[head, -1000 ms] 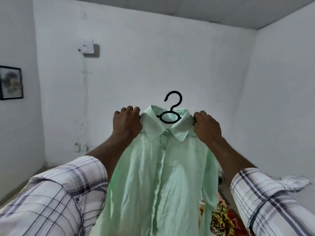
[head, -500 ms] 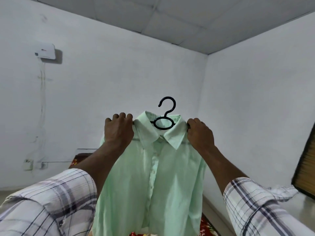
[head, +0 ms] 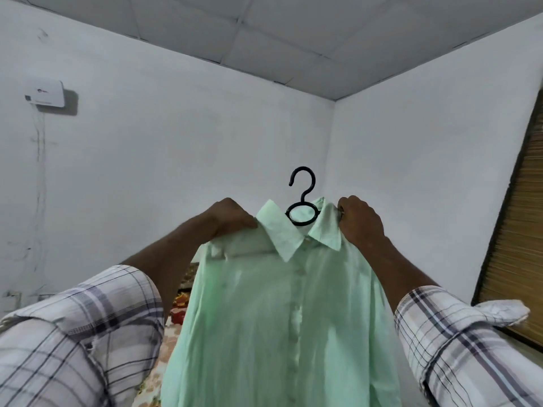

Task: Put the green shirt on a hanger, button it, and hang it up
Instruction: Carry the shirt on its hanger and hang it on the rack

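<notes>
Green shirt point(head: 279, 312) looks buttoned on the hanger point(head: 304, 198); my left hand point(head: 232, 220) at nine o'clock, right hand point(head: 362, 223) at three, grip its shoulders; hanging remains.

Single wide-angle view, worn on the head. Faces forward and slightly upward, toward the far room corner point(head: 333, 127) and ceiling point(head: 264, 33). Sits close to the green shirt point(head: 279, 304) held up ahead, filling the near lower half.

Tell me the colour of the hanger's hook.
Black; the hanger's hook shows best in the head view, against the white wall.
</notes>
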